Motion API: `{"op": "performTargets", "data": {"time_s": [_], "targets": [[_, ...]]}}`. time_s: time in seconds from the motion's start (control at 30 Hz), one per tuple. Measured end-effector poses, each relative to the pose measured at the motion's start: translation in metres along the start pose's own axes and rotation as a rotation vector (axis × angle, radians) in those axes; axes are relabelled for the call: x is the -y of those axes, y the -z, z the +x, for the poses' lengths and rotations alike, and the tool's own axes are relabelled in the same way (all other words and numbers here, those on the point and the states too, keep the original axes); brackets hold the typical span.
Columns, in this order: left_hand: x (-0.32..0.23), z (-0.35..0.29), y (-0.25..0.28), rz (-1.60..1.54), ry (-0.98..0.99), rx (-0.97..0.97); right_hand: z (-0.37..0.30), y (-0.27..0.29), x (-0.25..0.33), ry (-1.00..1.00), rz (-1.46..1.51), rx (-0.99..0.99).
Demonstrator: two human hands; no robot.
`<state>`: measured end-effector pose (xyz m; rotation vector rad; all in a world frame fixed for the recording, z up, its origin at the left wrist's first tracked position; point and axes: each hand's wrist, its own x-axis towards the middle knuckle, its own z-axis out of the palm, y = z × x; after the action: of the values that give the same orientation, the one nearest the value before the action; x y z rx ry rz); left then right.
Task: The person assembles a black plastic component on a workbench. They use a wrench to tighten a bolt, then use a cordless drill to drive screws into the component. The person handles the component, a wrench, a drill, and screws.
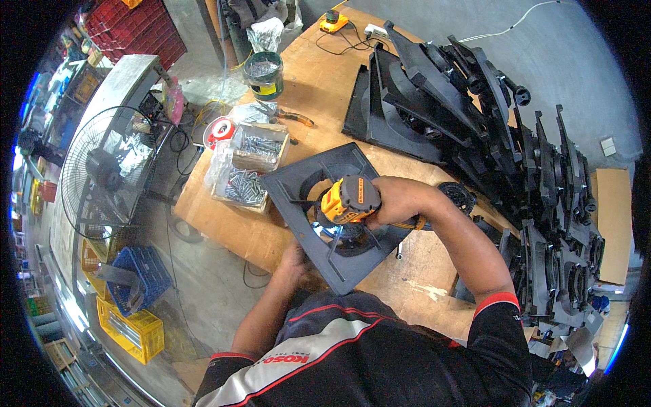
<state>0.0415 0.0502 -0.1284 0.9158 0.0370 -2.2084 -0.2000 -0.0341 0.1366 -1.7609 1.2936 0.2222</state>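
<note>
My right hand (399,199) is wrapped round the grip of a yellow and black cordless drill (349,198). The drill points down into the round opening of a square black plastic panel (339,270), and a light glows under its head. The drill hides the spot where its tip meets the panel. At the panel's near left edge, my left hand (293,261) grips it from below, most of the fingers out of sight. Two boxes of screws lie past the panel's left corner: a nearer one (245,188) and a farther one (260,145).
Black panels (434,95) are piled along the table's right side, and a round black part (458,197) lies by my right forearm. Pliers (296,118), a tape roll (218,131) and a bucket (264,80) stand beyond the boxes. Left on the floor are a fan (103,169) and crates (140,277).
</note>
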Motion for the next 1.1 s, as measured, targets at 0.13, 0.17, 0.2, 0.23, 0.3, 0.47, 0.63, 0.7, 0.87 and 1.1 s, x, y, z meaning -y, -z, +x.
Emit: {"op": "performTargets", "data": {"time_s": [0.13,0.17,0.2,0.23,0.3,0.47,0.63,0.7,0.87,1.1], "targets": [[-0.003,-0.001,-0.008,0.025,-0.007,0.051,-0.002,0.002,0.002,-0.017,0.003,-0.004],[-0.003,-0.001,-0.008,0.031,-0.008,0.063,-0.002,0.001,0.002,-0.018,0.002,-0.003],[-0.002,0.003,-0.002,0.042,-0.015,0.074,-0.002,0.001,0.003,-0.02,0.0,-0.003],[-0.001,0.007,0.005,0.055,-0.022,0.085,-0.002,0.002,0.003,-0.022,-0.002,-0.003],[-0.001,0.008,0.006,0.07,-0.017,0.102,0.0,0.001,0.0,-0.017,-0.009,-0.001],[-0.001,0.01,0.008,0.107,-0.002,0.125,-0.003,0.003,0.006,-0.024,0.001,0.001],[-0.003,0.005,0.003,0.067,-0.012,0.136,-0.001,0.001,-0.002,-0.022,-0.008,-0.004],[-0.002,0.005,0.006,0.062,-0.011,0.138,0.001,-0.001,-0.004,0.015,-0.002,-0.014],[-0.003,0.0,-0.002,0.075,-0.022,0.119,0.0,0.0,-0.002,0.001,-0.04,-0.026],[-0.005,0.001,0.003,0.072,-0.029,0.09,0.006,-0.005,-0.01,-0.011,-0.039,-0.043]]}}
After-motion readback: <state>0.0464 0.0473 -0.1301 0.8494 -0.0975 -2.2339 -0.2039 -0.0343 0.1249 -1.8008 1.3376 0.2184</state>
